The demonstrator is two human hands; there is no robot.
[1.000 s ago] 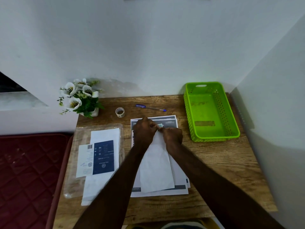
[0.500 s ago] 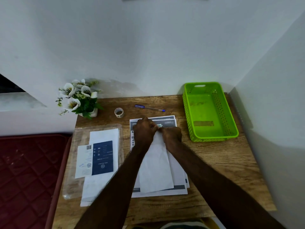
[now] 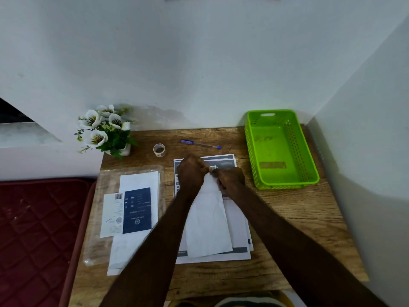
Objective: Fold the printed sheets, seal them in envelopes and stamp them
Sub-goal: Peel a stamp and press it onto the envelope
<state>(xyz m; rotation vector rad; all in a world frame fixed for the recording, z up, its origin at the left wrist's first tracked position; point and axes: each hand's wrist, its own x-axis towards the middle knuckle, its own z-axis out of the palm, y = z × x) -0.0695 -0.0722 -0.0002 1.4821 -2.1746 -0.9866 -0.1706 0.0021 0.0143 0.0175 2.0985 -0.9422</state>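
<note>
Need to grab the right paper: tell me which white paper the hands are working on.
The white envelope atop the printed sheets at centre; both hands pinch its far end. The left pile lies untouched.

A wooden table [image 3: 287, 218] with a visible grain stands in a corner, where a pale grey-white wall [image 3: 199, 63] behind it meets a second wall [image 3: 376, 151] on the right. On the left, beside the table, lies a dark red quilted mattress [image 3: 33, 229], and above it a white ledge [image 3: 22, 134] runs under a dark opening. The light is soft and even, with weak shadows in the corner.
</note>
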